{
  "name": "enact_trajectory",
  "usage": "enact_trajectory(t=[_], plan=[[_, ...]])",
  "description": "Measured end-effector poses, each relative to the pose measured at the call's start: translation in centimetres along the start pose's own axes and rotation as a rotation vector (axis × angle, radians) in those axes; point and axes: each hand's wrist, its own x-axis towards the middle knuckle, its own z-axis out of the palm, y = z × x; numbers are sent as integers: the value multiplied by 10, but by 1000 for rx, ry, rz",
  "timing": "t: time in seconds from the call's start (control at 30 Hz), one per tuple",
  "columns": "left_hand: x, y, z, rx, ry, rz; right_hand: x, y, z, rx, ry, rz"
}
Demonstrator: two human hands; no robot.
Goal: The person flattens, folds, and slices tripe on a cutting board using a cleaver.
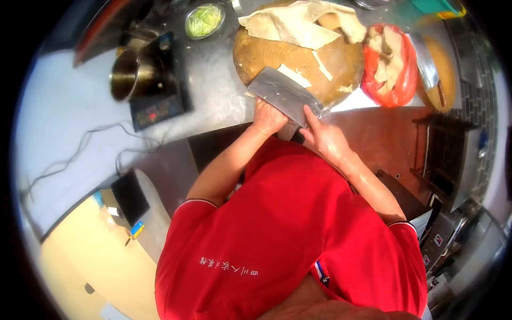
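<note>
A wide cleaver (282, 95) is held between my two hands, its grey blade slanting over the near edge of the round wooden chopping block (266, 53). My left hand (269, 118) is closed at the lower left edge of the blade. At the other end, my right hand (328, 141) has its index finger stretched along the blade; the handle is hidden from me. Large pale sheets of what looks like skin or tripe (298, 25) cover the block's far side. Thin cut strips (295, 74) lie nearer the blade.
Right of the block, a red plastic bag (402, 88) holds more pale pieces. Beyond it, a second cleaver (424, 61) rests on a round board (449, 74). A bowl of shredded greens (205, 21) stands at the back left. A metal pot (125, 76) is by an induction cooker (157, 112).
</note>
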Motion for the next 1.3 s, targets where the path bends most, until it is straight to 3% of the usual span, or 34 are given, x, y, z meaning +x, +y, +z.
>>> enact_trajectory(t=[0.13, 0.47, 0.67, 0.77, 0.87, 0.9, 0.93, 1.03, 1.07, 1.17, 1.3], plan=[[3, -1, -3, -36, 11, 27, -17, 18, 9, 7, 90, -31], [0, -1, 1, 60, 6, 11, 51, 9, -7, -56, -54, 4], [6, 4, -8, 15, -7, 8, -11, 34, -29, 27, -41, 41], [5, 5, -8, 32, 22, 25, -26, 33, -56, 224, -80, 92], [8, 8, -10, 43, 78, 51, -15, 20, -77, 439, -1, 203], [9, 8, -10, 49, 78, 45, -11, 23, -72, 440, 62, 148], [9, 9, -11, 56, 74, 38, -7, 25, -67, 438, 125, 92], [9, 11, -14, 61, 41, 19, -2, -1, -59, 306, -65, 99], [2, 6, -6, 46, 23, 5, -1, 2, -40, 181, -6, -5], [3, 2, -4, -25, 39, 5, -2, -3, -16, -42, -31, -17], [4, 0, -5, -51, 35, 15, -15, 13, -7, -26, 9, -46]])
